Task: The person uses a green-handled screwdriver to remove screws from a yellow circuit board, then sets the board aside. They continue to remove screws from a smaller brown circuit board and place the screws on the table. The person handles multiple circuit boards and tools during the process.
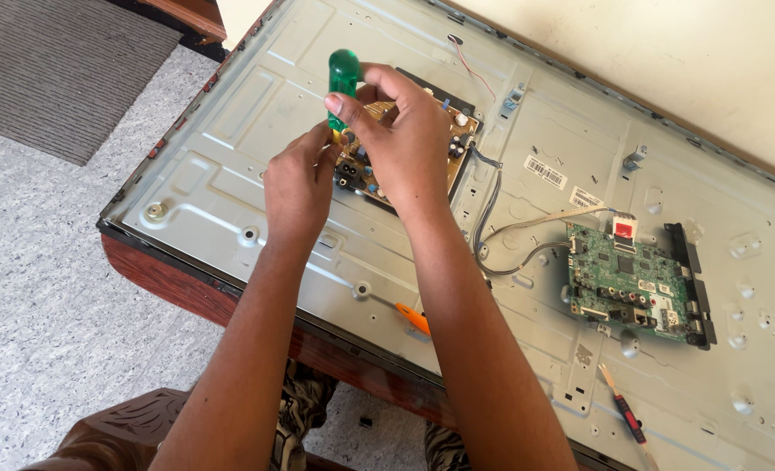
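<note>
Reaching up from the bottom edge over patterned trousers, two bare forearms toward the centre-top of the frame. Left hand (299, 179) pinched around the lower end of a green-handled screwdriver (344, 71), near its yellowish collar. Right hand (405, 131) closed on the handle from the side, thumb pressed to it. Both a clenched grip on the same tool, held nearly upright.

Tip hidden behind the fingers, set at the near-left corner of a tan power board (459, 139) mounted on the grey metal back panel (231, 131) of a flat screen, itself lying on a dark wooden table (169, 277). Judged as working a corner screw; seating of the tip impossible to tell. Calling next for steady downward pressure and a straight shaft while turning.

Right of centre, a green circuit board (627, 283), joined by grey cables (492, 209). Just beside the right forearm, an orange tool handle (414, 318). Lower right, a small red-and-black screwdriver (629, 419). Upper left, a grey mat (56, 70) on speckled floor.
</note>
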